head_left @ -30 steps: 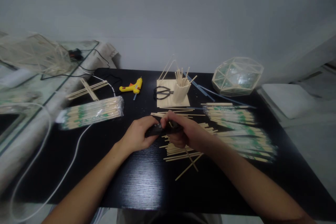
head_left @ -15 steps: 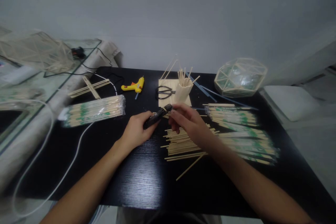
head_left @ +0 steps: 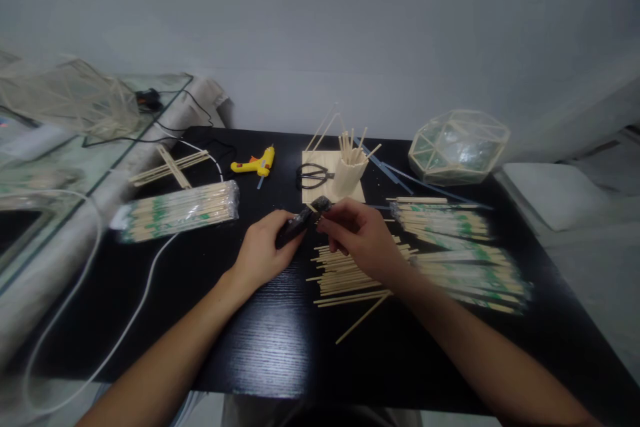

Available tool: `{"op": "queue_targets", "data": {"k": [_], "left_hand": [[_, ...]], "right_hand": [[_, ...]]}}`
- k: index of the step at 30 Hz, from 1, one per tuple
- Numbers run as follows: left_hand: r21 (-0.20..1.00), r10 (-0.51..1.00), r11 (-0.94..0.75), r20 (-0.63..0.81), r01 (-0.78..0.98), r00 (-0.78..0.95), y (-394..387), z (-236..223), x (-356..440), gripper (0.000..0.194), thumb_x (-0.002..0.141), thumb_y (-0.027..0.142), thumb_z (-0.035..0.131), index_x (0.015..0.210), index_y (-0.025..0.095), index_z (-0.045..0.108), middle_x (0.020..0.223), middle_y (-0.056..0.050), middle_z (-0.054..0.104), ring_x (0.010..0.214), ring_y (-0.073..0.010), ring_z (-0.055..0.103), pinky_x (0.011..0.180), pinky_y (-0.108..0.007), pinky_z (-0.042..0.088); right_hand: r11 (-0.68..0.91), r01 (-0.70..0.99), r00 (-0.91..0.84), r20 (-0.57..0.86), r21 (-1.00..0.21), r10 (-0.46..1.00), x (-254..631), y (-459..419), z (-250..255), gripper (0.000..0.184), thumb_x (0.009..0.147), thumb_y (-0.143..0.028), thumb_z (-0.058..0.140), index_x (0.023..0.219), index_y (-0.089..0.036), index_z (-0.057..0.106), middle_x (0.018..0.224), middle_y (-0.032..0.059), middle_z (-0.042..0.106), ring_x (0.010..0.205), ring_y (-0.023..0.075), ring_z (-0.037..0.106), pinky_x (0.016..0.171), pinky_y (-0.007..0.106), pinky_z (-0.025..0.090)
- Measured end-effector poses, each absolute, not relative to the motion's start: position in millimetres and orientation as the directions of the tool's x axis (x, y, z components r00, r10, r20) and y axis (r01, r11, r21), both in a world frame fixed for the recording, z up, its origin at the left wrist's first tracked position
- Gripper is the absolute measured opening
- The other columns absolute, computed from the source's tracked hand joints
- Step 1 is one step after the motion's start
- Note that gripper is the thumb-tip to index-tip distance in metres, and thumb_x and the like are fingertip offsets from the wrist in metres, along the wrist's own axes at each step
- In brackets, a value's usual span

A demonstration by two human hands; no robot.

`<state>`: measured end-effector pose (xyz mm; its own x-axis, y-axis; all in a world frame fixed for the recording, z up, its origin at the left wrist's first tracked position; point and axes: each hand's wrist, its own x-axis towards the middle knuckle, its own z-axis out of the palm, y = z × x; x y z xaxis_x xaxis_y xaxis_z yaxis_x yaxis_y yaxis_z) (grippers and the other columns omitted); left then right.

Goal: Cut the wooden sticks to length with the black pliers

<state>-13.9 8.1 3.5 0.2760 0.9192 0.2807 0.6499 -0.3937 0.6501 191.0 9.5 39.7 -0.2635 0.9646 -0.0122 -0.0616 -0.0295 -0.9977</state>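
Note:
My left hand [head_left: 264, 245] is wrapped round a black hand tool [head_left: 291, 229], whose exact kind does not show. Its dark head points up and to the right, and a short pale bit of stick lies across it. Close against that head, my right hand [head_left: 363, 237] has thumb and fingertips pinched on what looks like a thin wooden stick [head_left: 319, 219]; only a tiny part of it shows. Below the right hand lies a pile of loose wooden sticks [head_left: 345, 277]. One single stick [head_left: 361, 320] slants away from the pile toward the table's front.
Behind the hands, scissors [head_left: 314, 176] and a holder of sticks [head_left: 349, 177] rest on a wooden board [head_left: 311, 157]. A yellow glue gun [head_left: 255, 163] lies left. Wrapped stick packs [head_left: 180, 212] flank the hands. A faceted stick frame [head_left: 459, 147] stands back right.
The black tool has tilted, its head rising up and right. My right hand has come off the tool to its right end. A stick that hung below my right hand no longer shows there.

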Motion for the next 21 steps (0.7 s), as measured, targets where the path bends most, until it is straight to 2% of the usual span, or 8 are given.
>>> {"op": "queue_targets", "data": {"k": [12,17,21], "left_hand": [[0.65,0.928,-0.372,0.284,0.663,0.242,5.5,2.5,-13.0,0.013,0.093,0.03,0.06,0.098,0.018,0.065,0.091,-0.004,0.068,0.083,-0.0178,0.064,0.077,-0.029,0.049],[0.648,0.922,-0.386,0.291,0.656,0.255,5.9,1.5,-14.3,0.014,0.093,0.029,0.059,0.101,0.018,0.064,0.093,-0.004,0.068,0.084,-0.0184,0.064,0.077,-0.031,0.049],[0.64,0.914,-0.405,0.305,0.652,0.269,6.1,1.8,-15.0,0.013,0.093,0.028,0.06,0.101,0.019,0.064,0.093,-0.004,0.068,0.084,-0.0185,0.064,0.077,-0.031,0.049]], "right_hand": [[-0.02,-0.1,-0.282,0.01,-0.995,0.959,189.7,10.2,37.9,0.028,0.079,-0.04,0.083,0.086,-0.019,0.066,0.077,-0.0011,0.069,0.053,0.0083,0.057,0.049,0.022,0.044],[-0.026,-0.068,-0.273,-0.006,-0.997,0.962,190.0,10.4,37.7,0.029,0.08,-0.043,0.082,0.082,-0.018,0.068,0.071,-0.0007,0.068,0.052,0.0091,0.056,0.049,0.022,0.043],[-0.016,-0.02,-0.294,-0.009,-1.0,0.956,191.6,11.1,39.6,0.029,0.083,-0.045,0.079,0.082,-0.018,0.069,0.075,0.0019,0.071,0.053,0.0098,0.058,0.051,0.024,0.044]]}}
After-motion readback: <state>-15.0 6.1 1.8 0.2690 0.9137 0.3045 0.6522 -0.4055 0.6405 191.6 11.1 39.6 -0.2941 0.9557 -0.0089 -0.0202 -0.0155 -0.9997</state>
